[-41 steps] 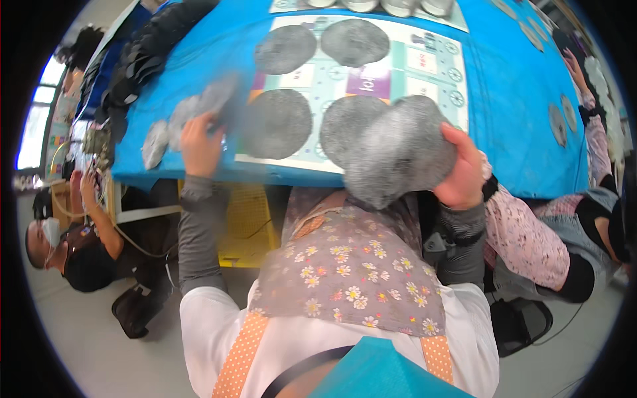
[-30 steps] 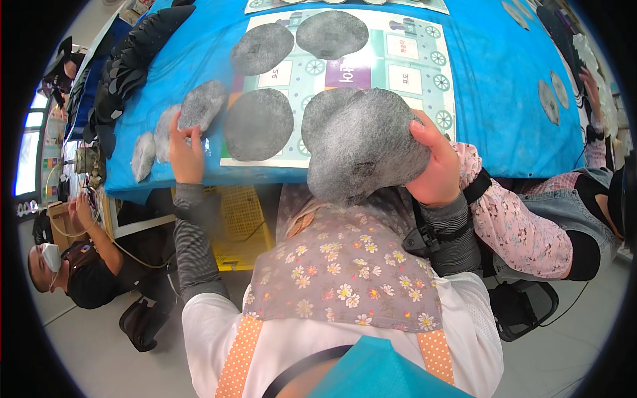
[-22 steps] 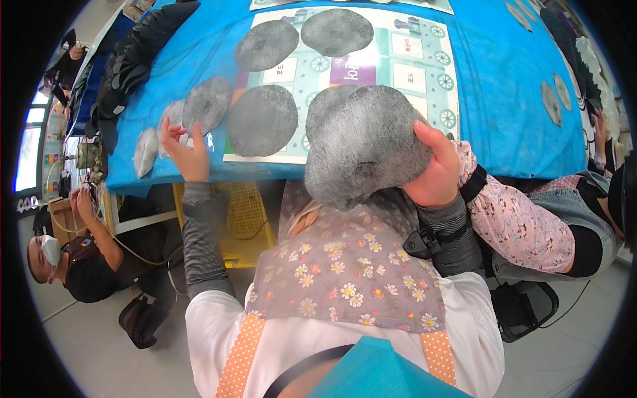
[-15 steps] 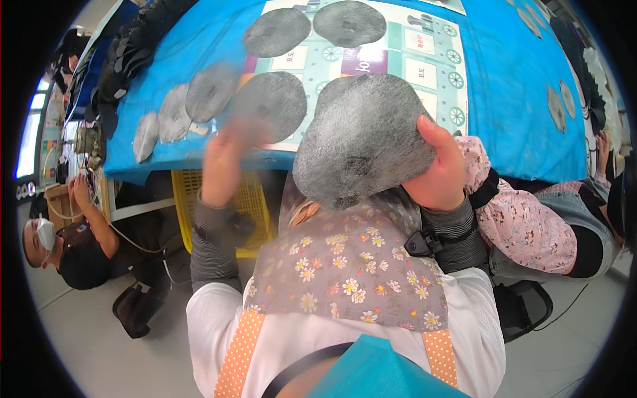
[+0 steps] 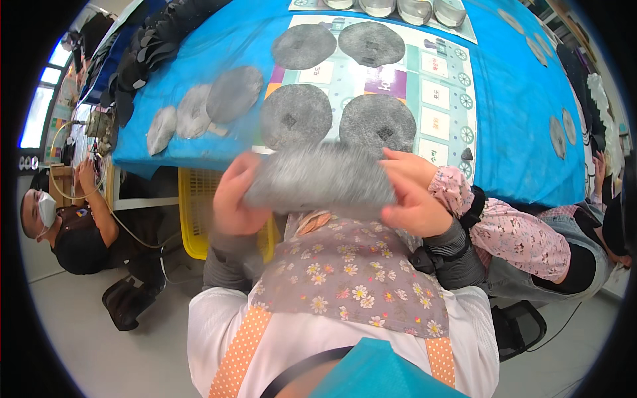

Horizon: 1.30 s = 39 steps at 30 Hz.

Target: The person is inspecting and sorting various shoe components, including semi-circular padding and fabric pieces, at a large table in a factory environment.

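Head view: the person's left hand (image 5: pixel 239 198) and right hand (image 5: pixel 419 207) were both gripping a fuzzy gray felt-like piece (image 5: pixel 322 179), one at each end. Each hand was closed on its own edge, and the piece stretched between them, blurred by motion. It was held up at the near edge of the blue table cover (image 5: pixel 504 132), just in front of the gray floral apron (image 5: pixel 345 272); whether it touched the pads behind it could not be told.

Beyond it, four round gray pads (image 5: pixel 302 46) lay in two rows on a printed mat (image 5: pixel 413 76) with a purple panel (image 5: pixel 386 85); the lower two bore a small dark square mark near the middle. To the left, three more gray pads (image 5: pixel 234 95) lay in a slanting row on the cover, the two nearest the mat overlapping, with a long bank of black curved pieces (image 5: pixel 146 56) farther out.

A co-worker's hand (image 5: pixel 413 169), coming from a pink floral sleeve (image 5: pixel 517 232), was just beside the right hand. Below the table edge stood a yellow plastic basket (image 5: pixel 192 222), near the left hand. Farther left sat a person in a white mask (image 5: pixel 46 209).
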Motion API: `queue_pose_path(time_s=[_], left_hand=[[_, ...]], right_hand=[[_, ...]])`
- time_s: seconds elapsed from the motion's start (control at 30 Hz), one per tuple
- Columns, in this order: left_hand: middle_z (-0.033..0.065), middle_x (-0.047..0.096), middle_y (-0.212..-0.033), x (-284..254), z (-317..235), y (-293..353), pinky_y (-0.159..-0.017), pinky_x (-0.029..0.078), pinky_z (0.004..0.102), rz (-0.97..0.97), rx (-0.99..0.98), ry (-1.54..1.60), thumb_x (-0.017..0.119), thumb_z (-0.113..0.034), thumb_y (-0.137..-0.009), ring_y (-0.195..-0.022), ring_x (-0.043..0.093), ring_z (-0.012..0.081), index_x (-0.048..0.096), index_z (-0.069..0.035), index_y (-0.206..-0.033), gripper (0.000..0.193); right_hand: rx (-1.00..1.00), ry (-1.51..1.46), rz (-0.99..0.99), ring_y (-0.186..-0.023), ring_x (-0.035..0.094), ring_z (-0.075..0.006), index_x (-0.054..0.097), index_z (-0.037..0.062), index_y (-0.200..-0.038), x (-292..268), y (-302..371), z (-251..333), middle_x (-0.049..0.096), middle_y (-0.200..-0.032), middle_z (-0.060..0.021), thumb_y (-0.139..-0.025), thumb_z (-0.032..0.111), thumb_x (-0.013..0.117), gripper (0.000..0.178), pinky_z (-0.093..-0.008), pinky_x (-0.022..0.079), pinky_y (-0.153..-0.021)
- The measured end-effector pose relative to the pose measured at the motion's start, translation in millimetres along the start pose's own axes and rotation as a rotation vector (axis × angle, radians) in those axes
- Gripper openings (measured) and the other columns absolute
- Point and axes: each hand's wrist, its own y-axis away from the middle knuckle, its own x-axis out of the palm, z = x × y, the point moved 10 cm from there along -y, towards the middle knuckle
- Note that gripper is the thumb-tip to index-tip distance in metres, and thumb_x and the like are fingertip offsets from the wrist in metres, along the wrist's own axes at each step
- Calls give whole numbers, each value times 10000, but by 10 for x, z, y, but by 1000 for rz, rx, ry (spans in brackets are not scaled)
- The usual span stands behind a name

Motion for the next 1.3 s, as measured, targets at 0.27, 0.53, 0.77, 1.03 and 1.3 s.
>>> queue_pose_path(time_s=[0.27,0.53,0.77,1.03,1.3], left_hand=[[149,602,-986,-74,-212,261,-771,466,380,77,26,-70,506,-216,-945,-886,578,239,525,-9,-941,208],[118,532,-1365,-950,-713,654,-1022,428,482,-217,249,183,398,-300,-1001,-1236,516,310,503,-51,-1321,419],[112,512,-1393,-1541,-502,820,-1064,390,491,-408,191,347,435,-334,-984,-1269,487,302,498,-56,-1324,444],[95,511,-1392,-1691,-378,560,-1074,369,471,-370,192,305,419,-342,-990,-1285,464,291,510,-66,-1310,432],[88,510,-1394,-1344,-309,292,-1085,354,493,-106,139,373,385,-369,-1007,-1296,451,298,499,-62,-1322,455]], right_hand=[[183,434,257,-1172,507,-192,431,-5,-1383,143,5,-178,560,-1249,-113,-810,387,776,776,-312,423,-967],[391,333,327,-1131,544,-177,516,29,-1322,-20,261,-932,592,-1234,-91,-949,283,619,463,-304,432,-951],[70,-571,-572,-1045,599,-217,515,-30,-1249,-1040,1025,-1467,614,-1169,-172,-980,237,476,382,-351,480,-944],[21,-229,-1208,-831,636,-189,577,-13,-1152,-2269,2127,-1419,668,-1021,-132,-1011,278,455,346,-285,513,-740],[361,875,-1392,-798,587,-216,574,-42,-1152,-2703,2110,-314,628,-945,-132,-907,368,605,478,-314,486,-728]])
